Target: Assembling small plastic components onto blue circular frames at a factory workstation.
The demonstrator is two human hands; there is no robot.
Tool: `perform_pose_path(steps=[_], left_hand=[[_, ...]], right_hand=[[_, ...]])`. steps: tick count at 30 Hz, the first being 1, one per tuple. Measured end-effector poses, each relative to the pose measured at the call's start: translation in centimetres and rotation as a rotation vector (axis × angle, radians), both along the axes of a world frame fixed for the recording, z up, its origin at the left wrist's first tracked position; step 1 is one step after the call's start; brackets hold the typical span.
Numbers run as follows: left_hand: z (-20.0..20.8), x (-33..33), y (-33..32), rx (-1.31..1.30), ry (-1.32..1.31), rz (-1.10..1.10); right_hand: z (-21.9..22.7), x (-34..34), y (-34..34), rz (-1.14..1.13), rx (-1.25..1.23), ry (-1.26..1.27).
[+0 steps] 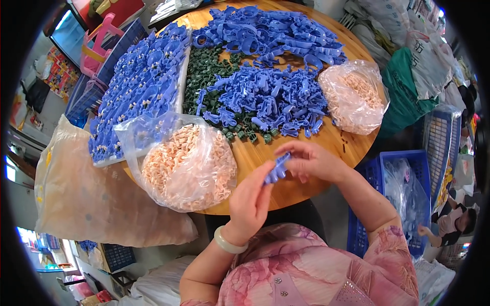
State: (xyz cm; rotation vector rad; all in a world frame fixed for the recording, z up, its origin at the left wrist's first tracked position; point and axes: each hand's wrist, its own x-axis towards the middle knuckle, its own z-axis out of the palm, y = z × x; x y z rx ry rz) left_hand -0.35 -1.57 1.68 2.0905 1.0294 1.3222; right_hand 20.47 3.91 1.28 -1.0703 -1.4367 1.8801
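In front of my chest, just over the near edge of the round wooden table, I hold a small blue plastic part [276, 171]. My left hand [247, 201] pinches its lower end between thumb and fingers. At the upper end are the curled fingers of my right hand [314, 162], closed on the part; whether a smaller piece is between them is hidden. Beyond my hands lies a heap of small blue plastic parts [270, 97], with dark green plastic pieces [250, 133] along its left and near sides. A clear bag of peach-coloured small pieces [186, 166] rests left of my left hand.
Larger blue parts [270, 30] cover the table's far side. A second bag of peach pieces [354, 97] sits at right. At left, a white board [182, 81] carries rows of blue assemblies. Blue crates [367, 204] and a big sack [102, 194] flank the table. Another person [454, 224] is at far right.
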Motion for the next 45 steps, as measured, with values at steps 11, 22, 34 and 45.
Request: perform_pose_path(steps=[11,22,34,45], left_hand=[[-1.9,0.3,0.5,-0.659,-0.579,-0.057],[-2.1,0.3,1.4,-0.697,-0.533,0.033],[-2.3,0.1,1.8,-0.803,-0.633,0.084],[-2.0,0.1,1.9,-0.875,-0.770,0.041]], right_hand=[[1.0,-0.2,-0.5,-0.062,0.015,-0.232],[1.0,-0.1,-0.2,-0.014,-0.036,-0.244],[-0.8,0.6,3.4,-0.236,1.189,-0.923],[0.7,2.3,2.1,-0.117,1.127,-0.808]])
